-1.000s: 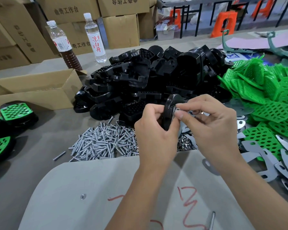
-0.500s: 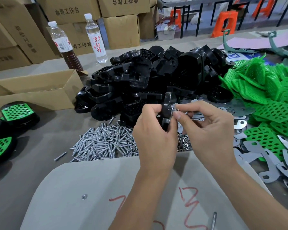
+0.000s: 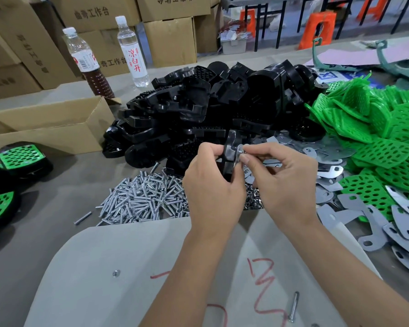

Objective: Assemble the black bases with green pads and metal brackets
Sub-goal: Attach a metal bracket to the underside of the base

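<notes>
In the head view, the left hand (image 3: 213, 185) gripped a black base (image 3: 230, 152) held on edge above the table, its fingers curled round the near side of the part and the thumb pressed on the upper left. The right hand (image 3: 283, 182) met it from the right: thumb and forefinger were pinched together on a small silver fastener (image 3: 240, 149) at the base's right face, the other fingers loosely curled below. Whether that piece was a nut or a bolt head could not be told. Both forearms rose from the bottom edge of the picture and converged at the middle, backs of the hands toward the camera.

Just behind the hands lay the heap of black bases (image 3: 210, 107). To the right spread the pile of green pads (image 3: 376, 138), with flat metal brackets (image 3: 373, 227) scattered in front of and under it. A pile of bolts (image 3: 142, 199) lay left of the hands, touching the edge of a grey board (image 3: 128, 267) marked in red, on which a single bolt (image 3: 293, 306) rested. Finished bases with green pads (image 3: 19, 156) sat at the far left beside an open cardboard box (image 3: 45, 128). Two bottles (image 3: 109, 57) stood behind.
</notes>
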Tool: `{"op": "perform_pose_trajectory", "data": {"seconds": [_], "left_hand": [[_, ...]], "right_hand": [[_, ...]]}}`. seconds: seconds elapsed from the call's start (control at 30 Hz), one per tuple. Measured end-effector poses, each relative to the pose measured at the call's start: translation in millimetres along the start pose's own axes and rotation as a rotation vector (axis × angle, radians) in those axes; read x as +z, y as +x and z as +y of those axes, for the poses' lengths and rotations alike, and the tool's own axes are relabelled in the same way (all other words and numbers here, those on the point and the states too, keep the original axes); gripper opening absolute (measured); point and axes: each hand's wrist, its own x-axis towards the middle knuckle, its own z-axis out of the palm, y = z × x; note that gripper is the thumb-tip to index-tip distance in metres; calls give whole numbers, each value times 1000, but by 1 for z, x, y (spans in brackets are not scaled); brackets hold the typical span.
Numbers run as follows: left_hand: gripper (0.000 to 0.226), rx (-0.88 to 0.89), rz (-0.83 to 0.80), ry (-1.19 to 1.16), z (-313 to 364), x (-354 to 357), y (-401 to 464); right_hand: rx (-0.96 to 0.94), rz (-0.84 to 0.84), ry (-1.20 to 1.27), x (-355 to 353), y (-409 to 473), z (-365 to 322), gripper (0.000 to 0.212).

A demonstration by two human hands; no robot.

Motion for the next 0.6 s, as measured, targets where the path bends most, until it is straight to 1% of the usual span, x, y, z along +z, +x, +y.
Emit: {"op": "perform_pose_trajectory", "data": {"seconds": [0.07, 0.17, 0.33, 0.4, 0.6], "left_hand": [[23, -9, -20, -18, -1, 0, -1], [19, -33, 10, -60, -2, 0, -2], [16, -51, 40, -116, -1, 2, -3], [17, -48, 44, -119, 0, 2, -3], [18, -49, 49, -147, 2, 2, -3]], "right_hand": [[17, -3, 12, -2, 0, 0, 21], [27, -18, 36, -2, 0, -1, 25], [18, -25, 15, -2, 1, -2, 17], [-19, -32, -16, -3, 2, -3, 14], [-211, -94, -169, -3, 6, -6, 6]]}}
